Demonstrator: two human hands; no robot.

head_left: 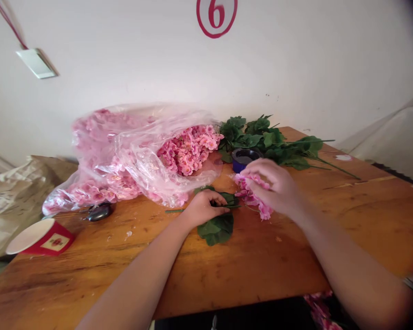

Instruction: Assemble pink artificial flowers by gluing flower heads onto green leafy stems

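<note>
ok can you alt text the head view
A person's left hand holds a green leafy stem and the right hand a cluster of pink flowers at a wooden table. Beyond them lie a clear plastic bag of pink blossoms and more leafy stems.

Lightly glossy grained wood table [244, 270], crinkled shiny see-through plastic bag [134, 153], matt cloth-like flowers [249, 198], dull cloth-like leaves [215, 230], smooth paper cup [41, 238], matt painted wall [151, 68], creased paper-like sack [24, 201], smooth plastic-looking switch [38, 63]

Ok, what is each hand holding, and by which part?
The left hand grips a leafy green sprig by its stem. The right hand holds a pink flower cluster; its exact grip point is hidden.
</note>
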